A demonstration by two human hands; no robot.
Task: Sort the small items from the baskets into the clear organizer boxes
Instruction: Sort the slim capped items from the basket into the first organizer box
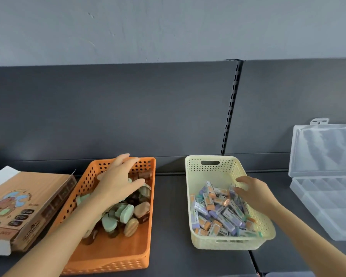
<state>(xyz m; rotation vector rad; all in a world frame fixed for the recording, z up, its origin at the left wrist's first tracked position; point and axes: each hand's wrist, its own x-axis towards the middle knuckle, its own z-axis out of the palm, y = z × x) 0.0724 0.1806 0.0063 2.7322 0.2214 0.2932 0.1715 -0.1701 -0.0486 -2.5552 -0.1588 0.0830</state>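
An orange perforated basket [116, 254] at the left holds several rounded green, tan and brown items [126, 211]. My left hand [118, 178] reaches into it from above with fingers spread, over the far end of the pile. A pale yellow basket [212, 167] in the middle is filled with several small purple and orange boxed items [222, 212]. My right hand [252, 191] is over its right side, fingers loosely curled and touching the top of the pile; whether they grip an item is hidden. A clear organizer box [324, 206] stands at the right, lid up.
A printed cardboard box [26, 208] lies left of the orange basket, on a white slab. Everything rests on a dark shelf [170, 206] with a dark back panel and a slotted upright [230, 108]. A seam in the shelf runs below the yellow basket.
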